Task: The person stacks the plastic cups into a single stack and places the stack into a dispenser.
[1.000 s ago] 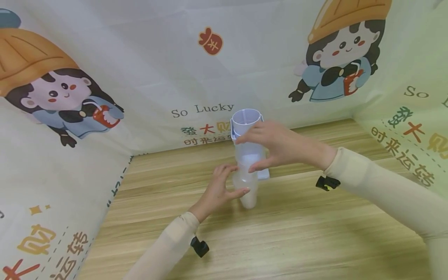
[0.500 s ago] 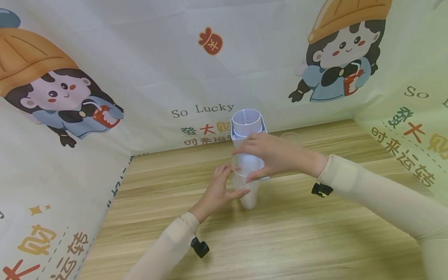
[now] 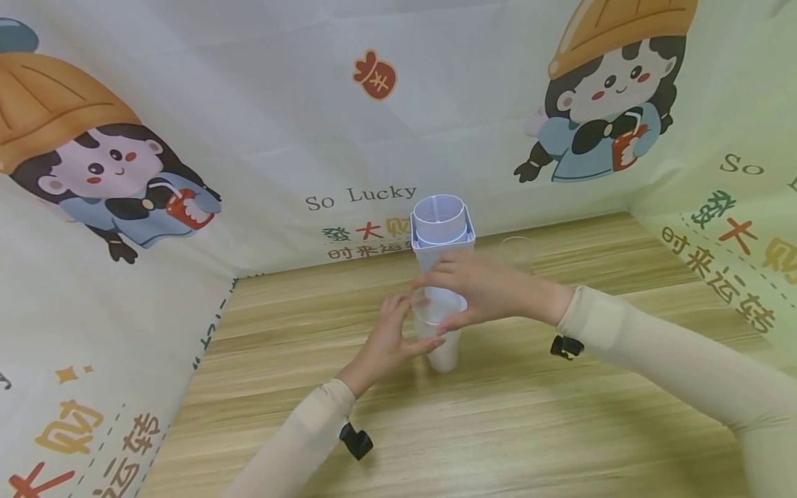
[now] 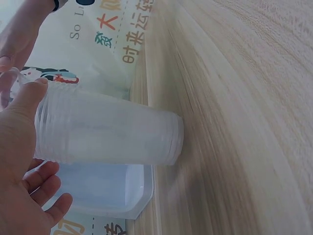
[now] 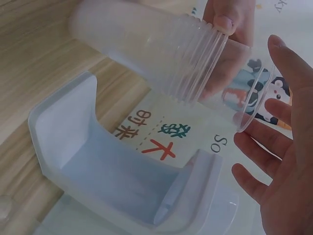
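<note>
The left hand [image 3: 389, 339] grips the stack of clear cups [image 4: 107, 129], nearly upright; I cannot tell if its bottom touches the bench [image 3: 560, 422]. The right hand [image 3: 476, 287] holds the top cup [image 5: 222, 107] by the rim, partly inside the stack. The bench shows wood grain; printed cloth [image 3: 280, 117] surrounds it. The pale holder [image 3: 443, 254] is partly hidden. Beside it, one transparent round thing [image 3: 517, 250] appears only faintly.

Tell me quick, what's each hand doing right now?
Left hand: holding the stack of clear cups.
Right hand: holding the top cup near its rim.
</note>
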Demonstrator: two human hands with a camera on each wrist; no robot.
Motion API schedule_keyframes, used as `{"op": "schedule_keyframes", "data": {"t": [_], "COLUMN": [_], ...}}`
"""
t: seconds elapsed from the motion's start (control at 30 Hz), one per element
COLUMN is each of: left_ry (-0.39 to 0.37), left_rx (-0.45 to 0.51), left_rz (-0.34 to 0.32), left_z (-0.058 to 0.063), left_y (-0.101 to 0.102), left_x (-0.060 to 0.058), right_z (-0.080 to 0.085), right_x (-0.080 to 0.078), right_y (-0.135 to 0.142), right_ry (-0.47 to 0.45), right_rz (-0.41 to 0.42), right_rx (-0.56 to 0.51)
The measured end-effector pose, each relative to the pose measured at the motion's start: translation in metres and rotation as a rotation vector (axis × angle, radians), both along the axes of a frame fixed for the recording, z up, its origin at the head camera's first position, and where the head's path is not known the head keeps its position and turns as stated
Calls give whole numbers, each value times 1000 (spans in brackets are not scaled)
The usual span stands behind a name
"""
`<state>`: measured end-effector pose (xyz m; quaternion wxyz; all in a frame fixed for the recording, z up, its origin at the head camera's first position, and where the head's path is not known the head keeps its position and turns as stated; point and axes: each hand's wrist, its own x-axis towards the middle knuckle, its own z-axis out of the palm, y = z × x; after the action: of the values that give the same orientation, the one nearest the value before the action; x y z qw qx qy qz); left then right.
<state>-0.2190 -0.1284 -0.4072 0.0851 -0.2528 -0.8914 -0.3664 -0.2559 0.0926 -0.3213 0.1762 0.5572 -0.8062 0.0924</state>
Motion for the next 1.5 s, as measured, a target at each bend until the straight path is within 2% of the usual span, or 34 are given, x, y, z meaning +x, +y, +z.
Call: {"op": "schedule_keyframes", "data": {"t": [0.73, 1.2, 1.5], "left_ry": [-20, -50, -57], "left_rx": [-1, -8, -5], "left_rz": [12, 4, 9], "left_z": [1, 1, 0], "left_y": [1, -1, -1], "left_x": [1, 1, 0], "right_z": [-8, -12, -17], "right_x": [-2, -2, -1], "right_y": [-1, -3, -4], "right_ry": [-22, -53, -67], "right_rz": [-9, -52, -50], "right_rx": [-6, 40, 48]}}
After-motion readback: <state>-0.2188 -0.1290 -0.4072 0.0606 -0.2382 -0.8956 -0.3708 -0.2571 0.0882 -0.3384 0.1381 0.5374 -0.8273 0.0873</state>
